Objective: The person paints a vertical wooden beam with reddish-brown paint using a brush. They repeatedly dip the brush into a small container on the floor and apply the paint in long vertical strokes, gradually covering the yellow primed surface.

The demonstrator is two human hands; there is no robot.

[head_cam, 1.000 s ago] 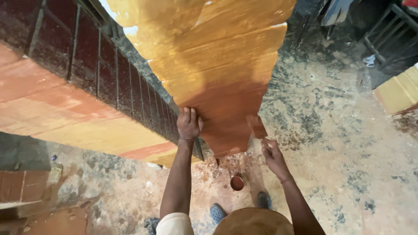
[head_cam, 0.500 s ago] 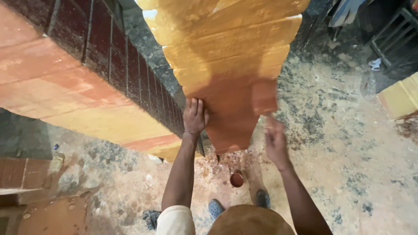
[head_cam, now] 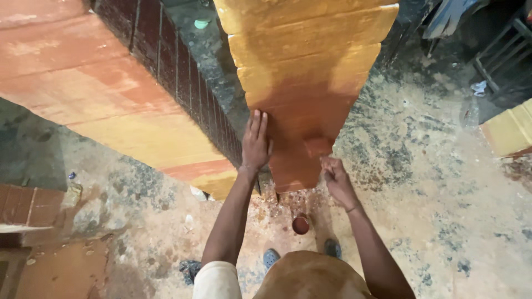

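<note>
Stepped brick pillar (head_cam: 310, 83), yellow above, wet red-brown below, under flat released left hand (head_cam: 256, 141); right hand (head_cam: 335, 177) grip unclear.

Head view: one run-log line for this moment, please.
left hand: flat on wooden panel | right hand: at panel's lower edge, grip unclear | small red cup: on floor

A rough woodworking or finishing workshop: big stained wooden panels (head_cam: 310, 61) stand on a paint-spattered concrete floor (head_cam: 443, 182), beside a small pot of reddish stain (head_cam: 300, 225) and stacked timber (head_cam: 510, 130).
</note>
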